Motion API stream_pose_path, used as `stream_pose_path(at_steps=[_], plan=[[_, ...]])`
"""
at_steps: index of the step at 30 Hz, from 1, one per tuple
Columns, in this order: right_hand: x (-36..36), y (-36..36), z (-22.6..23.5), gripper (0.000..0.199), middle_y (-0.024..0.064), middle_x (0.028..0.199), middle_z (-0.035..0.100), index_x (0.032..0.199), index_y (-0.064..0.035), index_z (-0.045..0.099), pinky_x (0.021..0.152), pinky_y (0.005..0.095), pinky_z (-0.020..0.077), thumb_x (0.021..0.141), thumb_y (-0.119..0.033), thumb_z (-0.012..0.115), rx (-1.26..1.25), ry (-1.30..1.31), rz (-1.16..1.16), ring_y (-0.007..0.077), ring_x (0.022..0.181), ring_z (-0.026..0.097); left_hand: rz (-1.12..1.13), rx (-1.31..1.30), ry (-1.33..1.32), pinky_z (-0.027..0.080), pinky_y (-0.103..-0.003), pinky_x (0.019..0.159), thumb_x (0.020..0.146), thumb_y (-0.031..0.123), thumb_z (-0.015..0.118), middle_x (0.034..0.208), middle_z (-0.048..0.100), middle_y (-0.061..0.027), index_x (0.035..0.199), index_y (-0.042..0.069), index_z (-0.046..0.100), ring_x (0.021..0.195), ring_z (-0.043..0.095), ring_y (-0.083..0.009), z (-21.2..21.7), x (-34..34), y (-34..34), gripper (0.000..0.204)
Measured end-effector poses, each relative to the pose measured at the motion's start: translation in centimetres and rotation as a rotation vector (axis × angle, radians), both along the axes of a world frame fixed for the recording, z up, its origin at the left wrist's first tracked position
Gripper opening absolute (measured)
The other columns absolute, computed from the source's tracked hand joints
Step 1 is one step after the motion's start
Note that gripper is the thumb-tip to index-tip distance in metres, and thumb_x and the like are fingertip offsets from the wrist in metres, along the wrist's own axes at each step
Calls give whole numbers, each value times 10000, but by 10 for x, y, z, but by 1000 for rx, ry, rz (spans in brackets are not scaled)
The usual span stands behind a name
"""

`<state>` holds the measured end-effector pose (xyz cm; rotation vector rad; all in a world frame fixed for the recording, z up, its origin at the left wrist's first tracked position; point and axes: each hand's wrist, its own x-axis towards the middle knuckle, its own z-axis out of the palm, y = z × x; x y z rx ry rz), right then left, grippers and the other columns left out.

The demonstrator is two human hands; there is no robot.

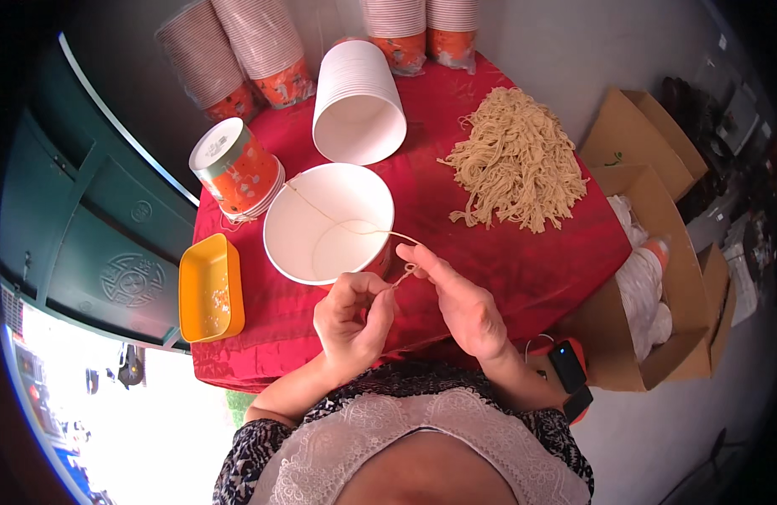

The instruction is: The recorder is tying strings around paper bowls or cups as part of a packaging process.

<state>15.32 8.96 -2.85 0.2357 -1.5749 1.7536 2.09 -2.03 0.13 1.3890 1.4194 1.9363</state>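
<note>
A thin beige string [336, 222] crosses the mouth of a white paper bucket [275, 252] in front of me and runs to my right hand [466, 310]. My left hand [355, 318] pinches the string's near end between thumb and curled fingers. Between the two hands the string forms a small twisted loop [410, 268]. My right hand is turned edge-on with long fingers, and the string passes at its fingertips; its palm side is partly hidden. Both hands are just above the table's near edge, close to the bucket's rim.
A heap of beige strings [519, 160] lies right on the red tablecloth [439, 168]. Stacked buckets [359, 101] lie behind; an upside-down orange stack [237, 172] stands left, near a yellow tray [212, 290]. Wrapped bucket stacks [262, 50] line the wall. Cardboard boxes [658, 286] stand right.
</note>
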Motion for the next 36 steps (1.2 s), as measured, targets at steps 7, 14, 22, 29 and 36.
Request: stream_pose_path(at_steps=[7,14,22,29,36], plan=[[-1,0,-5,907,240,1509,364,1485,74,275,1132,396,243,966,-670,303,-51,2,-35,294,1424,318,15,-46,-62,425,-169,545,899,-80,569,754,610,-26,926,-8,513,625,551,-36,-7,-3,-17,95],[-1,2,-9,853,217,1514,371,1491,58,280,1093,356,273,976,-617,358,-122,61,-10,260,1413,333,-81,-130,-168,423,-178,601,901,-48,563,808,606,-29,913,-2,522,682,537,-40,-8,-8,-29,62],[2,3,-11,787,208,1461,450,1441,66,383,1060,348,309,985,-575,375,-248,78,-38,240,1315,436,-95,-253,-242,415,-189,577,901,-28,559,793,610,-25,880,-1,549,665,546,-42,-9,-8,-42,35],[1,4,-7,839,227,1393,514,1376,104,458,1061,369,294,978,-616,293,13,0,-177,273,1320,416,77,-440,517,447,-254,559,895,-4,584,851,621,-78,965,-55,626,638,561,-97,0,-20,-27,97],[-2,5,-2,864,128,1381,555,1344,23,546,1177,465,117,976,-671,188,274,-123,-256,315,1425,268,-161,-267,-405,454,-200,516,949,18,565,984,627,-75,1152,-48,589,665,578,-82,19,6,-7,214]])
